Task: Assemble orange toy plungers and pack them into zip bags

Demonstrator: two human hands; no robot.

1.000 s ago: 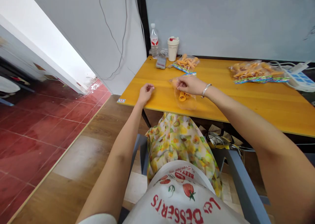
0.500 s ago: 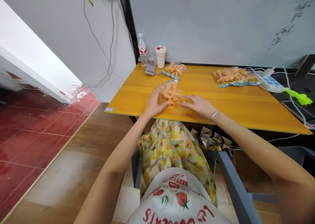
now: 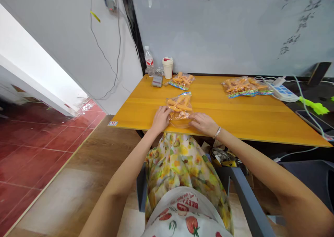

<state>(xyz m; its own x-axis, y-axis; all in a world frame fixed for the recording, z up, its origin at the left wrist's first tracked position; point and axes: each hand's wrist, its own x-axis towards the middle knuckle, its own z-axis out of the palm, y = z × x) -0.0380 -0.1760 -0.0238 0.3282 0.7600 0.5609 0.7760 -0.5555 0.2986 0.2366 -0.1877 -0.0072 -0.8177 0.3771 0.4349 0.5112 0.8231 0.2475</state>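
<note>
A clear plastic bag (image 3: 182, 106) of orange pieces lies on the table in front of me, its colourful header strip pointing away. What the orange pieces are, I cannot make out. My left hand (image 3: 162, 119) has its fingers closed on the bag's near left edge. At the near right corner my right hand (image 3: 205, 123) pinches the clear film between thumb and fingers. The orange pieces sit toward the bag's far half, with loose film at the near end.
On the yellow wooden table (image 3: 235, 115) lie another bag (image 3: 182, 80) behind mine and bagged orange pieces (image 3: 244, 86) at the right. A bottle (image 3: 149, 61), a cup (image 3: 167, 68) and a small grey box (image 3: 157, 81) stand back left. A power strip (image 3: 284, 92) lies far right.
Both hands have closed on the near sides of the bag. The orange pieces now lie farther from the bag's near end. The camera view has tilted up slightly.
</note>
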